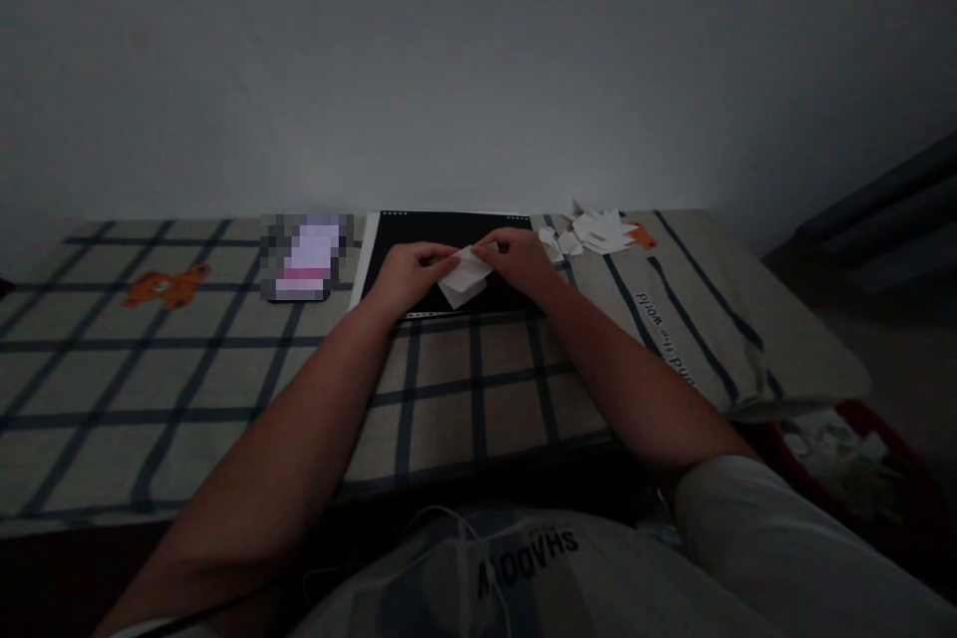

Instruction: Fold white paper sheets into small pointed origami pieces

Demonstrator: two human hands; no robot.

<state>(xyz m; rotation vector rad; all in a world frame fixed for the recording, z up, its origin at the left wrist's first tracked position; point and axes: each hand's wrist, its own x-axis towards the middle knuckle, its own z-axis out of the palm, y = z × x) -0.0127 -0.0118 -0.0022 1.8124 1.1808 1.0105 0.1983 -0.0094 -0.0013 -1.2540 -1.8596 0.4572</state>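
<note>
Both hands pinch one small white paper piece (465,277) between them at the middle of the frame: my left hand (410,274) has its grip closed on the paper's left edge, my right hand (518,259) has its grip closed on the upper right corner. The paper hangs just above a black mat (419,231), which lies on a checked cloth (224,369) spread over what looks like a bed.

To do this fold well, I judge I should keep the fingertips close to the crease line, hold the two edges lined up, then press flat against the mat, which gives a firmer base than the soft cloth. Dim light makes the edges hard to read, so I would go slowly.

The paper looks thin, already folded at least once, with a pointed corner turned down toward the lower middle of the frame. It seems light and easy to crumple, so a gentle pinch should do.

To the upper right of the hands, a heap of white paper scraps (594,231) lies on the cloth, well apart from the folded piece. Left of the mat sits a blurred pinkish object (306,256) that I cannot make out.
</note>
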